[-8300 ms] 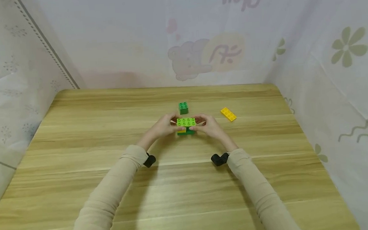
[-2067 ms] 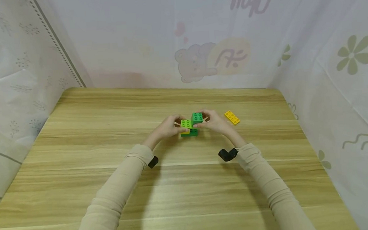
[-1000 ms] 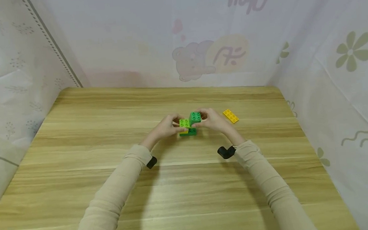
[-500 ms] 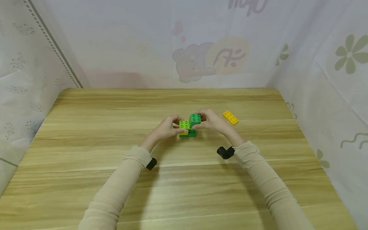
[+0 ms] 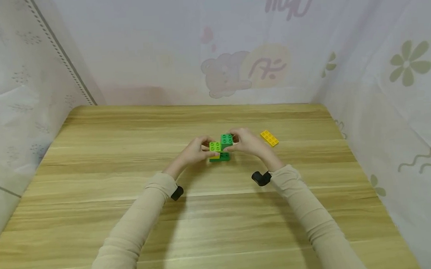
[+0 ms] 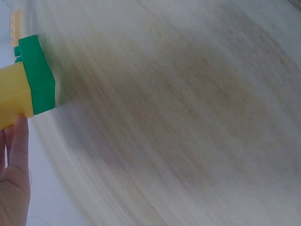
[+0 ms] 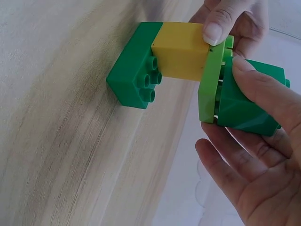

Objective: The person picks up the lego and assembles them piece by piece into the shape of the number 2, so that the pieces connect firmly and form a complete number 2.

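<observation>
In the right wrist view, a dark green base brick (image 7: 131, 66) carries a yellow block (image 7: 181, 49) at one end, topped by a thin lime green plate (image 7: 210, 89). My right hand (image 7: 268, 155) pinches a dark green block (image 7: 251, 99) against the plate's overhanging half; a narrow gap shows between them. The left hand (image 7: 244, 23) grips the yellow block and plate, its thumb at their edge. The head view has the left hand (image 5: 198, 150) at the stack's left and the right hand (image 5: 247, 142) at its right. Part of the stack lies behind the fingers.
A flat yellow plate (image 5: 269, 138) with studs lies on the wooden table (image 5: 207, 235), right of and slightly beyond the right hand. Printed cloth (image 5: 138, 44) hangs behind the table and on both sides.
Since the oldest frame, the dark green block has gone from the table behind the stack to the lime plate's right half, held in my right hand. Lately it has shifted slightly left and now sits straighter.
</observation>
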`<state>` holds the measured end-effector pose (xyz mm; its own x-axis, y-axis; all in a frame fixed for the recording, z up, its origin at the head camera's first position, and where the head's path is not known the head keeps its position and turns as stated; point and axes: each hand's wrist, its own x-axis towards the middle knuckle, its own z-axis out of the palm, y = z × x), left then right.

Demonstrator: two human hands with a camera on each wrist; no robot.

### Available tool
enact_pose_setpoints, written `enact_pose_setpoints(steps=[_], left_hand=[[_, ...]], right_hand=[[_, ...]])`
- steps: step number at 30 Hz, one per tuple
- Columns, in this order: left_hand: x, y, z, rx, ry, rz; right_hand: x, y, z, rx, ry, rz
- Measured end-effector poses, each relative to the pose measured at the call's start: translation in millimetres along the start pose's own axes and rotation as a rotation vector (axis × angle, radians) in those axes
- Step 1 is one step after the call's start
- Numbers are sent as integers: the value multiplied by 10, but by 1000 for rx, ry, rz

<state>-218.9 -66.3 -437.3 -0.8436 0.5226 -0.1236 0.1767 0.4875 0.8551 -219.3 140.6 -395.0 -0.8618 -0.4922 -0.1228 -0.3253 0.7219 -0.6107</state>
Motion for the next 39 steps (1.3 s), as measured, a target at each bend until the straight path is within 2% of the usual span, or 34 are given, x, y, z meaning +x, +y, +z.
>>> enact_pose_setpoints(steps=[9,14,20,23,27,33,36,39], left_hand=[[4,-14,3,-32,-5,9],[-18,-34,11,-60,-17,3],[-5,-38,1,-31,14,15],[3,-46,-3,-30,9,26],[11,-49,1,-46,-17,20],[-8,-42,-12,-34,-5,10],[-10,-38,-16,-19,-9,24],[-1,-42,-8,-4,-12,27]], right_hand=[[6,23,19,0,14,-26],[13,21,42,23,-9,-13],[31,11,30,32,-11,-9],[28,31,41,44,1,-8],[17,99,100,150,31,8],[-9,231,284,433,89,31],[-31,257,333,499,110,22],[-53,259,336,501,117,18]])
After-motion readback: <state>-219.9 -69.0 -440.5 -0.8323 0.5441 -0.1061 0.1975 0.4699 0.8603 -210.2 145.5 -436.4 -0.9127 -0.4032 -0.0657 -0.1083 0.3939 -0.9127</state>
